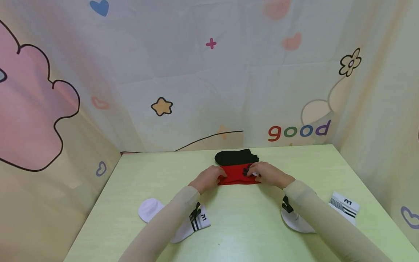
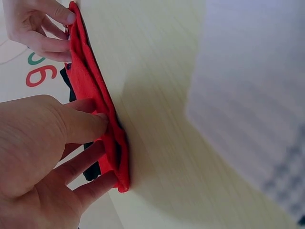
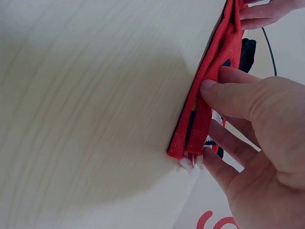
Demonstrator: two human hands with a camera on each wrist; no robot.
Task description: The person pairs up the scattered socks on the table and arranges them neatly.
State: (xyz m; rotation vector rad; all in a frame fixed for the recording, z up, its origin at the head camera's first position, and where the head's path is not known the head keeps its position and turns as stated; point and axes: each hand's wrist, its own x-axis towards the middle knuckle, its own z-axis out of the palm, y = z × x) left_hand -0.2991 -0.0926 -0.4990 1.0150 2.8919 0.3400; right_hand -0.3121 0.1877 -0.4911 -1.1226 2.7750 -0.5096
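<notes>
A pair of red socks (image 1: 233,174) lies flat in layers at the middle of the table, a dark print near its right end. My left hand (image 1: 209,177) is at the left end, thumb and bent fingertips on the red cloth. At the other end my right hand (image 1: 269,174) pinches the upper layer, its thumb (image 3: 224,95) on the front edge and fingers behind. White threads (image 3: 188,162) stick out at that end. Right behind the red pair lie black socks (image 1: 235,157).
A white sock with black stripes (image 1: 200,218) and another white piece (image 1: 150,210) lie front left, partly under my left sleeve. More white striped socks (image 1: 345,205) lie front right, partly hidden by my right sleeve. A printed curtain (image 1: 196,80) stands behind the table (image 1: 235,233).
</notes>
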